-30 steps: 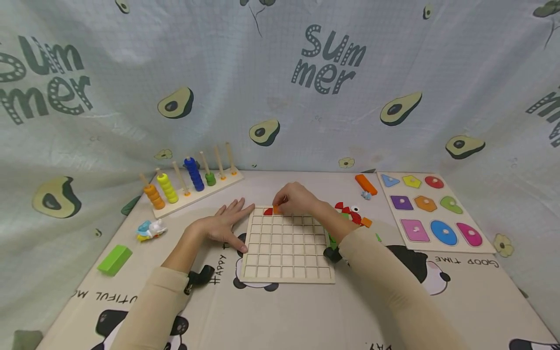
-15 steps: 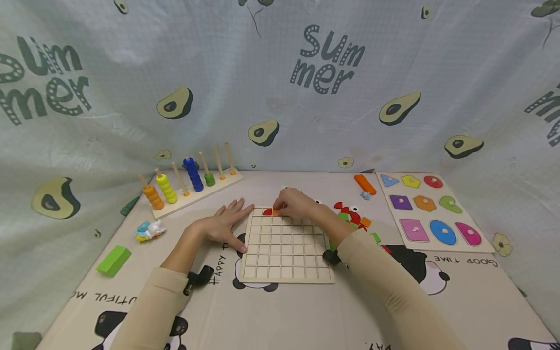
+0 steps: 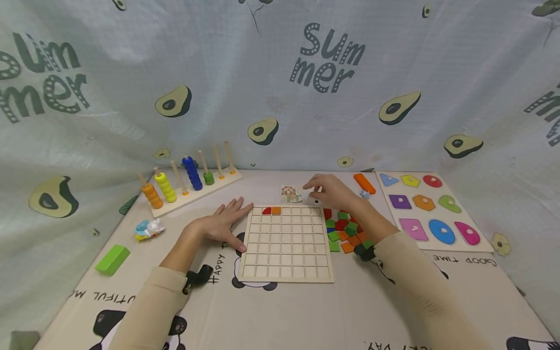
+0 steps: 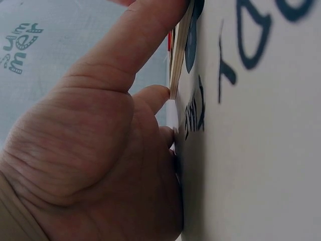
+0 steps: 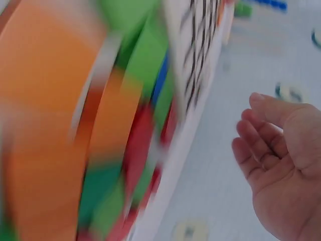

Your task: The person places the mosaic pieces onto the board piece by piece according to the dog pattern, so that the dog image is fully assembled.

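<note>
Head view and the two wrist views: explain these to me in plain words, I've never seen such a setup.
There is no machine here, only a person's two bare hands. The wide picture comes from a camera on the head, looking forward and down. The other two come from cameras on each wrist, so a hand looms large; the right one is partly blurred.

On the table lies a gridded wooden board, with a red piece and an orange square in its top row. Around it are loose coloured pieces, a picture card, a peg stand and a shape puzzle.

The left hand touches the board's edge, fingers spread. The right hand, near the card, holds nothing that I can see.
</note>
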Demonstrator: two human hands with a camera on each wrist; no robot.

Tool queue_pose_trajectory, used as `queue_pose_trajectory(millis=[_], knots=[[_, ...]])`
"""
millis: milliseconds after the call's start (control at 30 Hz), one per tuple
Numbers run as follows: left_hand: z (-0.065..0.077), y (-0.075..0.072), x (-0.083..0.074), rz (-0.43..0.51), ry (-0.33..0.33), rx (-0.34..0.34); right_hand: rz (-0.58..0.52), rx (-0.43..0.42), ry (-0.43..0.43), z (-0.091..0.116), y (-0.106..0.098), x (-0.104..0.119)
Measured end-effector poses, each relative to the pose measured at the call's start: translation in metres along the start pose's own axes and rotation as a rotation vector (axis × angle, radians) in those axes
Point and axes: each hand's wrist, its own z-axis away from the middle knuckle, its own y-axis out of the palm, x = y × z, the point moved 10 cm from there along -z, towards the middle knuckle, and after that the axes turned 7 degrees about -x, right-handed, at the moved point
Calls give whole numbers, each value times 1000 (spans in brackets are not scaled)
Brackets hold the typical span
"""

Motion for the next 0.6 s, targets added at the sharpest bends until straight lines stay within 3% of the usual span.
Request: queue_pose_trajectory(millis=[100,267,400,600], knots=[[0,0,1,4,-11,1,-7,30,127,17,-15,-35],[0,2,2,3,-8,-5,24,146,261,39,-13,-72],[0,1,0,0,-8,-4,66,181,276,46,-8,-84],[2,-1,-2,3,-10,-10,92,193,258,45,-7,-84]])
